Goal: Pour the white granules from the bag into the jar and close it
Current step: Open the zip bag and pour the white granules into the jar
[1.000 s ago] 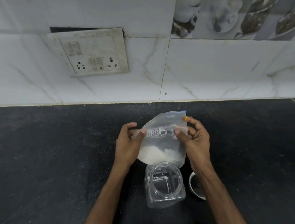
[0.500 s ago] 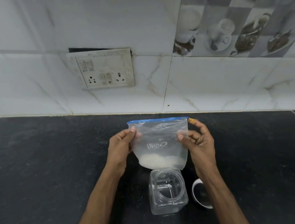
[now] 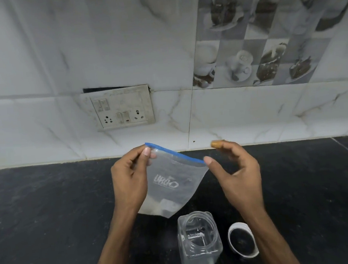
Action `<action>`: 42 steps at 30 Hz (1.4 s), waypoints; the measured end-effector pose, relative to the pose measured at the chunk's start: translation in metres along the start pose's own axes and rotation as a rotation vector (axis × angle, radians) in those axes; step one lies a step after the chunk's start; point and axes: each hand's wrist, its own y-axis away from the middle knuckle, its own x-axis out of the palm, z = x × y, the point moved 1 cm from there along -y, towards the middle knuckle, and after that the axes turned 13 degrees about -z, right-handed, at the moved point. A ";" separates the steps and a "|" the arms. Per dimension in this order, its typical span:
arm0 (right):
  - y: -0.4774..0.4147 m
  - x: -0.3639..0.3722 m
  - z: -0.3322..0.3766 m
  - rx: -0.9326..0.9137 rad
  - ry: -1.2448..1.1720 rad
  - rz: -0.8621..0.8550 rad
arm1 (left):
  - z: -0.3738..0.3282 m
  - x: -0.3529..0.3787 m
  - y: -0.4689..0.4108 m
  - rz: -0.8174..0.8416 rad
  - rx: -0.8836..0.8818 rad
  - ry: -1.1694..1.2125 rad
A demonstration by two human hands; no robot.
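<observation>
My left hand pinches the top left corner of a clear zip bag with a blue seal strip, holding it above the black counter. White granules sit in the bag's bottom. My right hand is at the bag's top right corner; only the thumb tip touches it, and the index finger is raised apart. The clear square jar stands open and empty below the bag, slightly to its right. Its white lid lies upside down to the jar's right, partly behind my right forearm.
The black stone counter runs to a white tiled wall. A switch and socket plate is on the wall behind the bag, with patterned tiles at the upper right.
The bag has lifted, shifted left and tilted, its seal strip sloping down to the right. My right hand has let go of its pinch on the bag's right edge. The view has tilted upward.
</observation>
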 end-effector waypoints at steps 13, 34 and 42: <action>0.008 0.070 0.075 -0.292 0.044 0.381 | -0.045 -0.032 0.011 -0.134 0.148 0.064; -0.015 -0.014 0.042 -0.144 0.157 0.405 | -0.072 -0.059 0.022 -0.284 0.181 0.110; -0.013 -0.020 0.044 -0.132 0.048 0.373 | -0.072 -0.059 0.024 -0.339 0.105 0.115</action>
